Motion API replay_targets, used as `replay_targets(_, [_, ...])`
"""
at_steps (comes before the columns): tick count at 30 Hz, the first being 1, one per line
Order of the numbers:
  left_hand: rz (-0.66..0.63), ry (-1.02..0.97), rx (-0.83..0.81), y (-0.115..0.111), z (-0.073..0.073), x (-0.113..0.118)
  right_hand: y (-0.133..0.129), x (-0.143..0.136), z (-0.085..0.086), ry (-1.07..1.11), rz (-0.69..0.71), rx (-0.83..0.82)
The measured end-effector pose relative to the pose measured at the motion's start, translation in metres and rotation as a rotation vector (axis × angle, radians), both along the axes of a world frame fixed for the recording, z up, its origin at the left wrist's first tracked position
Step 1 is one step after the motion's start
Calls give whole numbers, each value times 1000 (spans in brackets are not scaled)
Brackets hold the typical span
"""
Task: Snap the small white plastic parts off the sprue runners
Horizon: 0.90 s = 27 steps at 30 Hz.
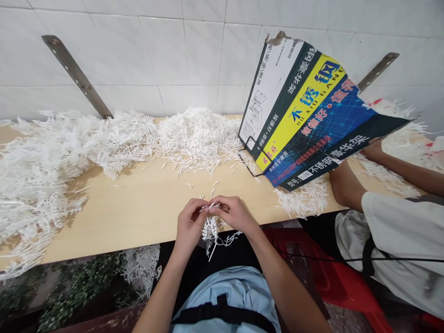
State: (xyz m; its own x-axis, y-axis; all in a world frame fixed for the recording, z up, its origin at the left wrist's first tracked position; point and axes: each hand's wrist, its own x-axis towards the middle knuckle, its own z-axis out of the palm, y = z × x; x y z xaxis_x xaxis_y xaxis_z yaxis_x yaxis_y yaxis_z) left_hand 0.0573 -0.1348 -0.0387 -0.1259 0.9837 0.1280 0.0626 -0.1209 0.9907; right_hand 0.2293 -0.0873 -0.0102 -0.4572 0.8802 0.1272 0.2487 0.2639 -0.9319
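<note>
Near the table's front edge, my left hand (190, 221) and my right hand (233, 212) meet at the fingertips, both closed around white branching plastic pieces (210, 227). A clump of these pieces hangs below my fingers, over the edge, with a thin stem pointing down. The fingertips hide the exact spot where the pieces are pinched. A few loose white bits (213, 188) lie on the wooden table (138, 208) just beyond my hands.
Large heaps of white pieces (194, 134) line the tiled wall and the left side. An upright printed cardboard sheet (301, 106) stands to the right. Beyond it, another person's arms (347, 185) reach over the table. Metal brackets (78, 76) rise at the wall. A red stool (326, 277) is below.
</note>
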Motion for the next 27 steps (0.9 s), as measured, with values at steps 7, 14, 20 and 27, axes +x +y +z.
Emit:
replay_targets(7, [-35, 237, -36, -2, 7, 7, -1, 2, -13, 58, -167, 5])
replay_targets(14, [-11, 350, 3, -1, 7, 12, 7, 8, -24, 218, -338, -139])
replay_targets(20, [55, 162, -99, -3, 3, 3, 20, 1, -29, 192, -487, -60])
replay_targets(27, [51, -95, -159, -1, 6, 3, 12, -4, -14, 0, -436, 218])
